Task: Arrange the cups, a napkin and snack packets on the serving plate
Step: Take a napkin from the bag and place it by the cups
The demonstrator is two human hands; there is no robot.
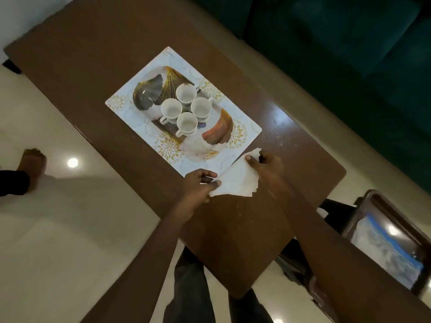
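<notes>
Several white cups (185, 107) stand clustered in the middle of the serving plate (149, 89), an oval plate with grey and gold leaf patterns. The plate rests on a white floral placemat (245, 134). Just off the mat's near corner, a white napkin (235, 180) folded into a triangle is held above the table. My left hand (200, 185) pinches its near corner. My right hand (265, 166) pinches its far corner. No snack packets are visible.
The brown wooden table (233, 229) runs diagonally, with glossy floor on the left. A dark green sofa (349, 54) lies beyond it. A dark tray with a blue picture (384, 243) sits low at the right. Another person's foot (32, 164) is at the left.
</notes>
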